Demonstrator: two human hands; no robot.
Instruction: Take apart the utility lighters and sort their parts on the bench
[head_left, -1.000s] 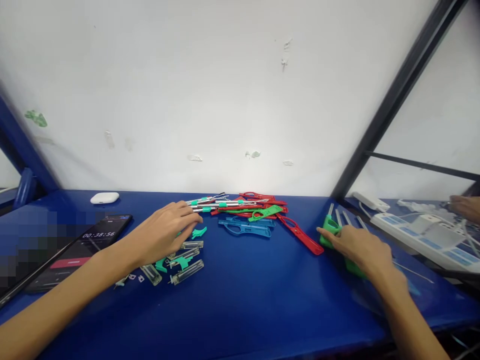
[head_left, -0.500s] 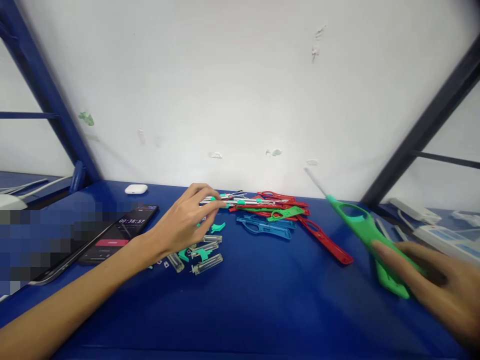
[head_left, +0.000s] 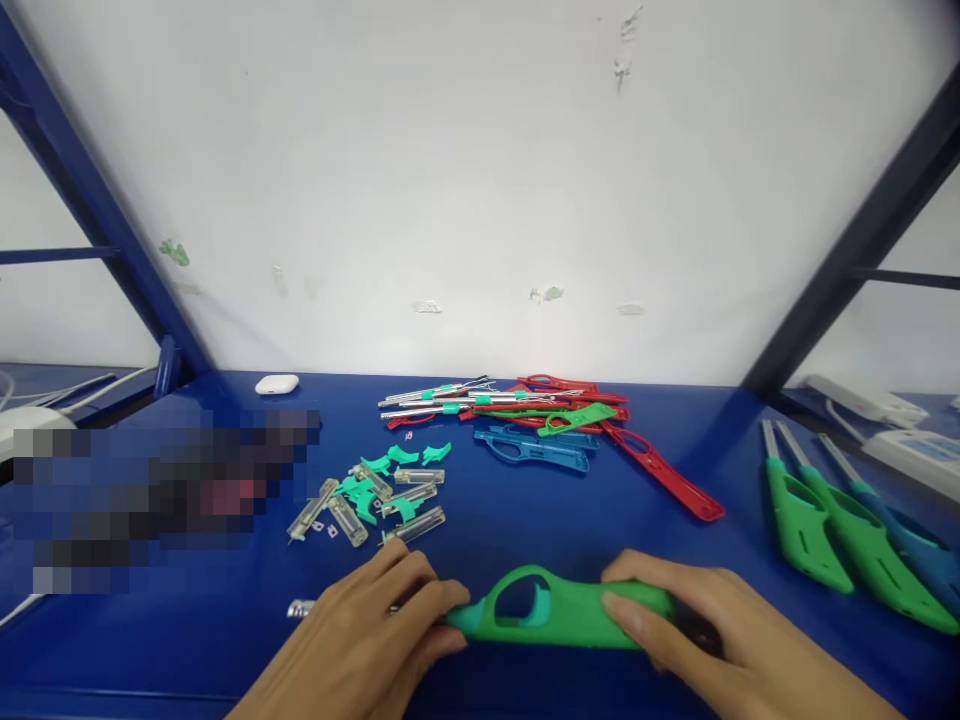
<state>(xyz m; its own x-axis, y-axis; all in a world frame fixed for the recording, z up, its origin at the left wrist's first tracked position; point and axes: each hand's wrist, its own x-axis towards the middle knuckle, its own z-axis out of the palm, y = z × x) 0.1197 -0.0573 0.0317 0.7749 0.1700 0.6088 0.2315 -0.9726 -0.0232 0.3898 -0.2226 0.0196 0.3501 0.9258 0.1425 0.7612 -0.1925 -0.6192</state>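
Observation:
A green long-nosed lighter [head_left: 562,610] lies sideways near the front of the blue table [head_left: 525,520], held between both hands. My right hand [head_left: 705,640] wraps its fingers round the handle end. My left hand [head_left: 375,630] is closed over the metal nozzle end, whose silver tip [head_left: 300,607] pokes out to the left. Just beyond my left hand lie several small clear tubes and teal trigger pieces [head_left: 382,490].
Red, blue and green lighter shells and metal rods [head_left: 525,415] are piled at the back middle. Three finished lighters [head_left: 840,520] lie at the right. A white earbud case [head_left: 277,384] sits at the back left, with a blurred patch beside it. A power strip [head_left: 900,435] is far right.
My right hand lifted a green lighter from the right and brought it to the front middle. My left hand left the small parts and closed on its nozzle. The view swung left.

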